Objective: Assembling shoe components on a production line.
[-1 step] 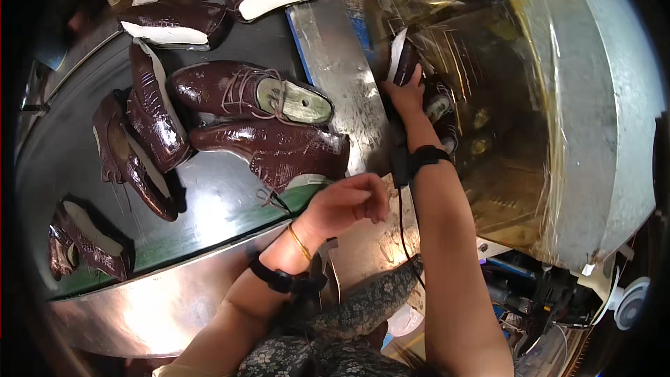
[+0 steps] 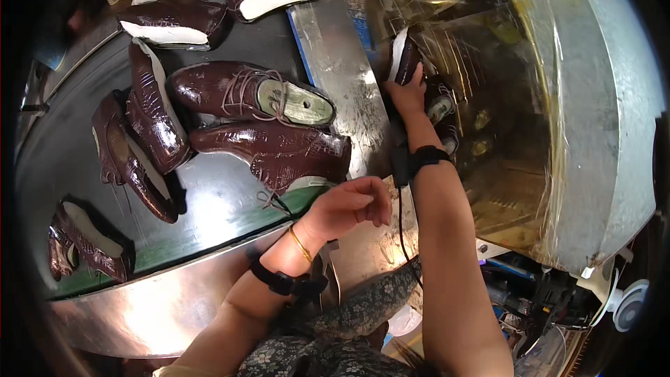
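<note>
My right hand (image 2: 407, 96) reaches into a dark opening at the right and grips a dark brown shoe (image 2: 410, 59) with a white sole, held toe-end away from me. Below it, inside the opening, other laced shoes (image 2: 441, 107) lie partly hidden by my wrist. In front of the belt's near edge, my left hand (image 2: 347, 207) hangs empty with loosely curled fingers. Closest to it is a glossy brown shoe (image 2: 296, 156) lying on its side. Just beyond that, another brown lace-up (image 2: 216, 91) shows its pale green insole.
Several more brown shoes (image 2: 157, 108) lie on the dark conveyor belt (image 2: 216, 192). A worn metal strip (image 2: 342, 63) separates the belt from the opening, which has a clear yellowed sheet (image 2: 548, 119) along its right side. A black cable (image 2: 401, 220) hangs between my arms.
</note>
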`<act>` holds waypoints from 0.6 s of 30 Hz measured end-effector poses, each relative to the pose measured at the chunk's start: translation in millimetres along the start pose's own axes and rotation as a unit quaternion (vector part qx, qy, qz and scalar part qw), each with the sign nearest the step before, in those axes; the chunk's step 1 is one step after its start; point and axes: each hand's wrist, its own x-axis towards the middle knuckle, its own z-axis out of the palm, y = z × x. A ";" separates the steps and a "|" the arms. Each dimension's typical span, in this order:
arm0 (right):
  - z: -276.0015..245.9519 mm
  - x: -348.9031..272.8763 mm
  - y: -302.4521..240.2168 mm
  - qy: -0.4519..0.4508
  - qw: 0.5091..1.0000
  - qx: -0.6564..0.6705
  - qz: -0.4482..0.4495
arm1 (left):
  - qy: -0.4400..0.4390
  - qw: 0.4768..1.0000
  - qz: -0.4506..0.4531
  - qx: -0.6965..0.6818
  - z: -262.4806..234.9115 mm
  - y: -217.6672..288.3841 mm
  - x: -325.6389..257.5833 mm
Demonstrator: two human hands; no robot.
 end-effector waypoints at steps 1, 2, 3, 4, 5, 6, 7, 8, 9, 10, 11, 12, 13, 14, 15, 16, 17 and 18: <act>-3.3 2.7 -1.5 -0.004 1.000 -0.001 -0.001 | 0.004 1.000 0.002 -0.002 -0.9 -3.0 -0.9; -13.5 12.6 -0.7 -0.049 0.995 0.064 -0.053 | 0.018 1.000 -0.007 0.024 0.1 -3.0 -1.4; -27.8 23.1 4.1 -0.090 0.983 0.124 -0.101 | 0.028 0.998 -0.019 0.047 -0.9 -4.2 1.5; -41.6 24.6 -7.8 -0.090 0.988 0.082 -0.097 | 0.023 0.998 -0.025 0.061 -0.8 -2.3 -1.1; -64.5 20.1 -17.7 -0.035 0.986 -0.065 -0.146 | 0.022 0.998 -0.024 0.058 0.6 -3.9 2.1; -76.0 4.1 -34.8 -0.006 0.968 -0.197 -0.158 | 0.016 0.996 -0.026 0.079 2.9 -5.7 2.1; -79.3 -12.2 -47.6 0.027 0.930 -0.327 -0.163 | 0.006 0.995 -0.031 0.100 5.2 -7.8 2.8; -68.7 -23.3 -51.9 0.005 0.939 -0.298 -0.172 | 0.003 0.993 -0.038 0.108 5.9 -8.1 0.8; -60.6 -28.3 -52.0 -0.012 0.946 -0.271 -0.179 | -0.003 0.993 -0.042 0.109 6.9 -7.4 1.3; -50.8 -19.3 -51.8 -0.127 0.961 -0.184 -0.165 | 0.000 0.993 -0.045 0.109 8.1 -6.7 0.2; -31.8 -8.6 -34.5 -0.133 0.959 -0.122 -0.219 | 0.000 0.993 -0.050 0.108 9.9 -8.5 1.3; -27.6 -13.3 -40.5 -0.128 0.960 -0.117 -0.218 | 0.000 0.993 -0.051 0.108 9.3 -8.2 -0.7; -27.6 -17.5 -44.4 -0.122 0.962 -0.112 -0.216 | -0.001 0.993 -0.051 0.111 8.5 -7.2 -1.5; -28.0 -10.6 -30.9 -0.115 0.964 -0.114 -0.210 | -0.009 0.992 -0.054 0.114 10.7 -8.5 0.6; -28.1 1.8 -8.7 -0.088 0.965 -0.028 -0.247 | -0.023 0.991 -0.063 0.115 16.0 -10.6 4.4; -39.8 12.1 13.6 -0.056 0.957 0.051 -0.280 | -0.031 0.991 -0.076 0.110 17.4 -15.3 11.7; -47.1 -5.6 19.8 -0.149 0.939 0.175 -0.257 | -0.022 0.990 -0.085 0.110 14.3 -16.4 11.0; -79.5 -70.2 -23.0 -0.216 0.946 0.145 -0.192 | -0.044 0.988 -0.074 0.126 -3.1 -10.3 -3.4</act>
